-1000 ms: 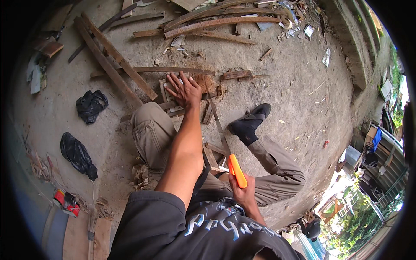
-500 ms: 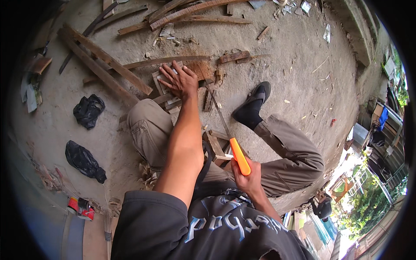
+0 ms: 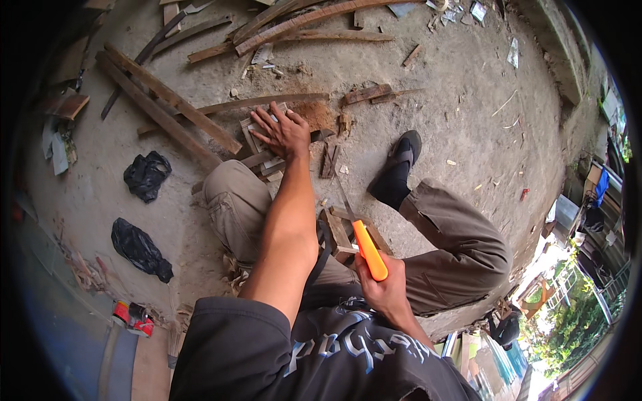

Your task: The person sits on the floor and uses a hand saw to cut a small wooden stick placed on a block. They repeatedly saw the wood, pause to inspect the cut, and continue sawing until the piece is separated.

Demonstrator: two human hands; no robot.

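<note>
While L hand (image 3: 284, 138), splayed wide and gripping nothing, presses on wood strips (image 3: 249, 137), R hand (image 3: 386, 284) closes round the orange-handled handsaw (image 3: 369, 250), blade (image 3: 347, 200) angled fwd btwn the legs (image 3: 461, 267), so if the strips shift, it'd prob. skip toward L.

Two black plastic bags (image 3: 141, 250) — crumpled on dusty floor (image 3: 87, 194).

Dusty grey floor (image 3: 461, 127), daylit green foliage (image 3: 567, 317)
</note>
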